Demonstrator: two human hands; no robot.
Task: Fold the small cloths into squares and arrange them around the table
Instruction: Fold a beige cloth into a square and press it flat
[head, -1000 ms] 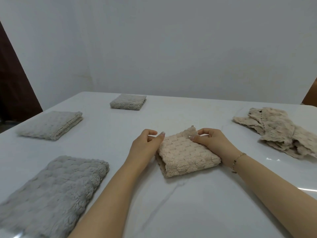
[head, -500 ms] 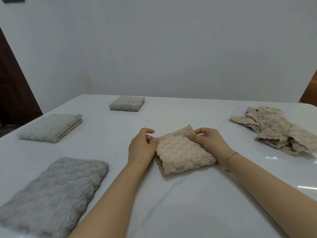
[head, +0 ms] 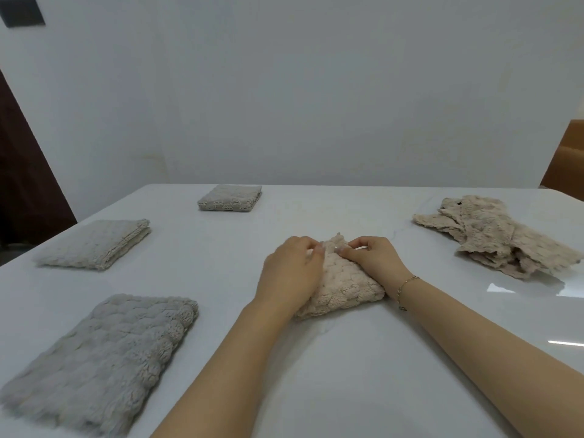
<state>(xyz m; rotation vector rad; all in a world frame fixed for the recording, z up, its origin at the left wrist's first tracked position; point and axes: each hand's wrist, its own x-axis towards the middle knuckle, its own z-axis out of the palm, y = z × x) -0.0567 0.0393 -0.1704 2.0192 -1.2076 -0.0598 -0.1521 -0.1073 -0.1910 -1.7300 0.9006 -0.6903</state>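
A folded beige cloth (head: pixel 344 286) lies in the middle of the white table (head: pixel 363 384). My left hand (head: pixel 290 273) lies over its left part, fingers curled at the far corner. From the other side my right hand (head: pixel 376 260) pinches that same far corner, so the fingertips of both hands nearly meet there. Three folded grey cloths are spread along the left: one at the far edge (head: pixel 230 198), one at mid left (head: pixel 94 243), one near me (head: pixel 101 358).
A loose heap of unfolded beige cloths (head: pixel 493 238) sits at the right of the table. A white wall stands behind the far edge. A dark door (head: pixel 25 172) is at the left, and a brown piece of furniture (head: pixel 565 159) at the right.
My left hand has slid from the cloth's left edge onto its top, toward the far corner. The cloth has turned slightly under both hands. The view has tilted up a little.
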